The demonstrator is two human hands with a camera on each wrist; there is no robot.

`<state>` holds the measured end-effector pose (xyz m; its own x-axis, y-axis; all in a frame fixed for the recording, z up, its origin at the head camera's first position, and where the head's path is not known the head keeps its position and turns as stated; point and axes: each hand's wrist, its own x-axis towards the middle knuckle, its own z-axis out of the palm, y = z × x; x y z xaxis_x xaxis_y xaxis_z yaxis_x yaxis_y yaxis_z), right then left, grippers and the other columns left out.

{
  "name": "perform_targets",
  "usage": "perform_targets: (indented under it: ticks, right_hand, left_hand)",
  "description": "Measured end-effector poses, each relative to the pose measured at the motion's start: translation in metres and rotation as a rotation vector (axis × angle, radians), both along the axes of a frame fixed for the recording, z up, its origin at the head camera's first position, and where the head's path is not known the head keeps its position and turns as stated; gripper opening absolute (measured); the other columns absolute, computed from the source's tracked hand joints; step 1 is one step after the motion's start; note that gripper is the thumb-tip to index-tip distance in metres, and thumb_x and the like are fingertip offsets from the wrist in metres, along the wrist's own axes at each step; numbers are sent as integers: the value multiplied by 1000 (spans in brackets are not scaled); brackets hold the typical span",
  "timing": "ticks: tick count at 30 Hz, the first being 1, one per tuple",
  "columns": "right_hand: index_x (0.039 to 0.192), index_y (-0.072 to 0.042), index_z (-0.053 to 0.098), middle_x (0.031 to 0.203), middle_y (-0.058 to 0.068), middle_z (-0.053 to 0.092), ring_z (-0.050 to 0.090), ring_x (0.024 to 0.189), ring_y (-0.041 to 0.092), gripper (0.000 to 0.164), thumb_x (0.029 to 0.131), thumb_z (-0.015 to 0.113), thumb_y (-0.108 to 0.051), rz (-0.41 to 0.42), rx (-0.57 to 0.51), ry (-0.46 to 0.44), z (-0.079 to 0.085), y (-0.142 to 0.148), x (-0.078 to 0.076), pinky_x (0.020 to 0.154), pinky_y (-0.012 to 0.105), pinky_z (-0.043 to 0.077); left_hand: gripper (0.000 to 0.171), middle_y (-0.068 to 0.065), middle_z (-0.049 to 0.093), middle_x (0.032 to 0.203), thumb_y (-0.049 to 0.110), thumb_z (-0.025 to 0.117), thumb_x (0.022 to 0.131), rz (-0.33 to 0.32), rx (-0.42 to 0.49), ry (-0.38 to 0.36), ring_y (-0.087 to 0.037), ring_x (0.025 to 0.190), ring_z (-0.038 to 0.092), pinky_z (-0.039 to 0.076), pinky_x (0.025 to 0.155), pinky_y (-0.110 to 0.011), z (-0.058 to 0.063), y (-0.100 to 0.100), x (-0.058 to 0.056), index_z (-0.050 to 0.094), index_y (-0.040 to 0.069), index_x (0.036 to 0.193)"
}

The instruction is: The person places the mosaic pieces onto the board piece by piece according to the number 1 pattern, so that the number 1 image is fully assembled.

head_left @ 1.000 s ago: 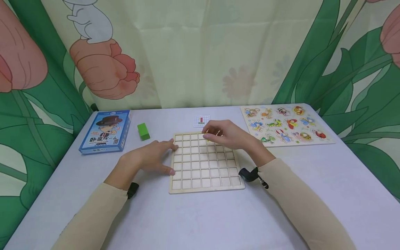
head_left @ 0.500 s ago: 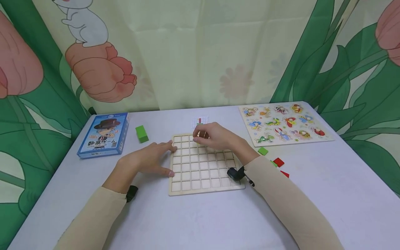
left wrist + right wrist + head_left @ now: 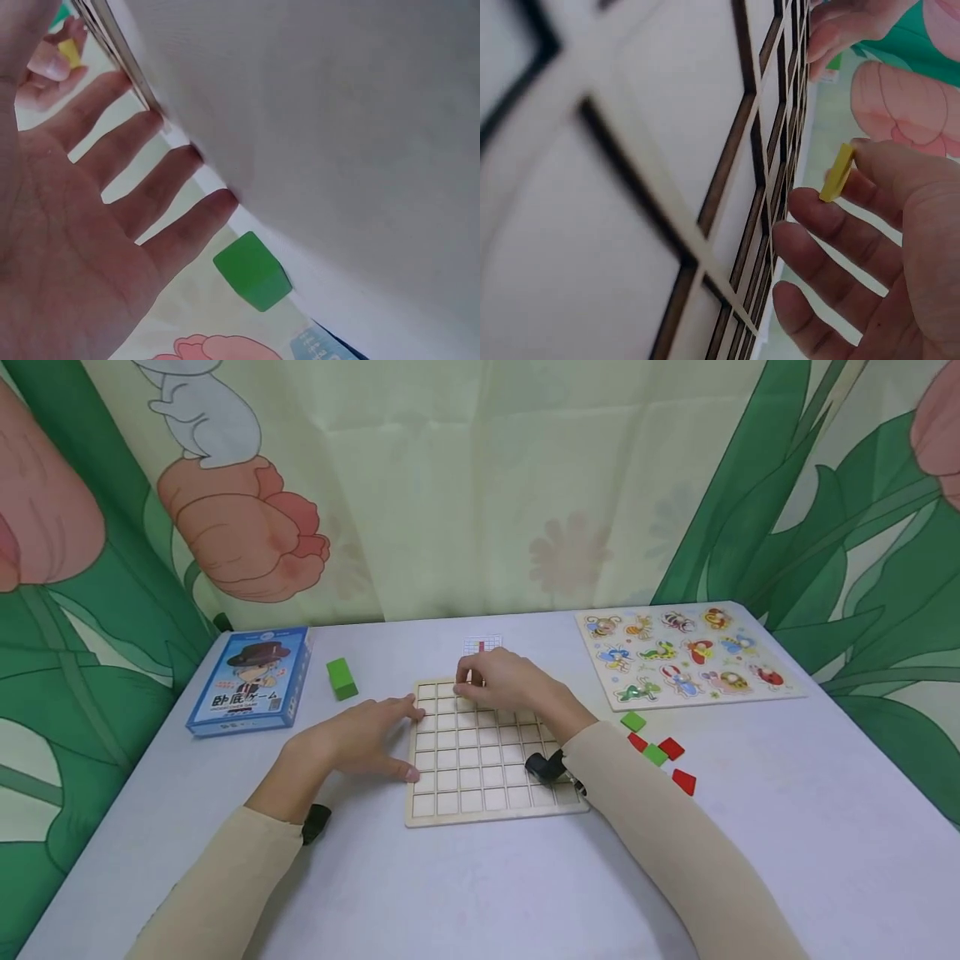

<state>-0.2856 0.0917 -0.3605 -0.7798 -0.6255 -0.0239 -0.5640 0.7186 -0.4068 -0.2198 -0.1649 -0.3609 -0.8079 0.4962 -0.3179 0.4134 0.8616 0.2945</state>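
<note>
A wooden grid board (image 3: 480,777) lies flat on the white table in the head view. My left hand (image 3: 360,739) is spread at its left side, with thumb and index fingertips against the edge. Over the top rows, near the upper left corner, is my right hand (image 3: 506,681). Between its thumb and index finger it pinches a small yellow tile (image 3: 838,174), which the right wrist view shows close to the grid. The other fingers of that hand are loosely bent. Part of the board is hidden beneath the right hand and forearm.
A green block (image 3: 342,679) and a blue box (image 3: 251,681) stand to the left. Behind the board lies a small grid card (image 3: 480,644), partly covered. Red tiles (image 3: 671,748) and green tiles (image 3: 633,721) lie scattered right of the board, below an insect puzzle board (image 3: 682,656).
My right hand has moved left along the top of the board with the yellow tile. Its forearm has uncovered the red and green tiles. The left hand has kept its place.
</note>
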Motion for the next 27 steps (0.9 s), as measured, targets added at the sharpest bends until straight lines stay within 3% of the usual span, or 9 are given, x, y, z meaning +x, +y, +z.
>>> perform_targets:
  ticks: [7, 15, 27]
  right_hand:
    - [112, -18, 71, 86, -1, 68, 59, 76, 14, 18, 104, 61, -31, 36, -9, -42, -6, 4, 1, 74, 31, 51]
    - [120, -11, 71, 117, 5, 64, 61, 88, 17, 21, 100, 66, -15, 99, -63, -71, -5, 6, 1, 86, 33, 52]
    - [110, -12, 72, 105, 1, 69, 63, 87, 17, 11, 99, 68, -11, 104, -86, -69, -10, 9, 0, 84, 32, 53]
  left_hand:
    - [98, -16, 31, 166, 61, 83, 78, -14, 6, -4, -43, 150, 33, 30, 120, -59, 1, 3, 0, 43, 17, 155]
    - [98, -17, 30, 167, 62, 83, 77, -7, -5, 5, -42, 151, 31, 30, 120, -59, 0, 0, 0, 43, 17, 155]
    - [98, -16, 30, 167, 62, 83, 77, -6, -2, 4, -42, 151, 31, 29, 121, -59, 0, 1, -2, 44, 17, 155]
